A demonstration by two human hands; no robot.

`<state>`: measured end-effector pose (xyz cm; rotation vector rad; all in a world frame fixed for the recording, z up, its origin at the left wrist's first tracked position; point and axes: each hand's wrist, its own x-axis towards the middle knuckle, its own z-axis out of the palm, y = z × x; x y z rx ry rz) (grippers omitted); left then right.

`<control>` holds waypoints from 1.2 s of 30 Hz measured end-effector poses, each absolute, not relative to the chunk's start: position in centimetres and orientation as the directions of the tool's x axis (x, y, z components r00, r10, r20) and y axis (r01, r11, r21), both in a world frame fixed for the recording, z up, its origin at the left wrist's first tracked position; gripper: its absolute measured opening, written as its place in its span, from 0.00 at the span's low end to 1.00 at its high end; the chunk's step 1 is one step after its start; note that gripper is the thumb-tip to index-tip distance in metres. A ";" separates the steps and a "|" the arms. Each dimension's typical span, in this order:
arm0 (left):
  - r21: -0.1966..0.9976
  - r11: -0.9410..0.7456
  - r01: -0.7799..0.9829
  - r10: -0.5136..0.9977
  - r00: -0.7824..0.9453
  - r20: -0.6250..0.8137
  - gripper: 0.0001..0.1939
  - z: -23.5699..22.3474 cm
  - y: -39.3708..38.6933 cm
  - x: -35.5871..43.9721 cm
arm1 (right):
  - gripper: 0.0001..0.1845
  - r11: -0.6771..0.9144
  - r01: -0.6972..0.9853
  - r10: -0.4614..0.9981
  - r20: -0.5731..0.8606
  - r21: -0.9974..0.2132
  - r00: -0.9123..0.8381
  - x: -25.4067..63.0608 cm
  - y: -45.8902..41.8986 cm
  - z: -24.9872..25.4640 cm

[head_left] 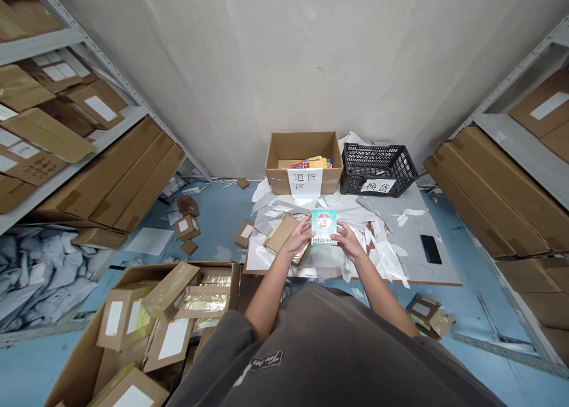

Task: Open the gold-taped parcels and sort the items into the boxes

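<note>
Between my two hands is a small teal-and-white printed box (324, 227) with a round cartoon picture on its face and a line of print that reads upside down. My left hand (300, 236) grips its left edge, and my right hand (347, 240) closes on its right edge. Under and beside my left wrist lies a brown cardboard parcel (281, 234) with shiny tape. Torn white paper and plastic scraps (386, 255) are strewn over the grey table (420, 220) around my hands.
At the table's back stand a cardboard box (275, 182) with colourful packs inside and a black plastic crate (402, 179), both with handwritten signs. A phone (431, 249) lies right. A large carton (75, 371) of taped parcels stands lower left. Loaded shelves (128, 114) flank both sides.
</note>
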<state>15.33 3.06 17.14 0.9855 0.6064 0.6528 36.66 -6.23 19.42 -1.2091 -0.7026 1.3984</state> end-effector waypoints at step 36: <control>0.903 0.382 -0.195 0.754 0.631 -0.183 0.57 20.6 0.4 24.4 | 0.39 -0.096 -0.466 0.934 -0.242 -0.880 0.264 45.0 -7.6 19.2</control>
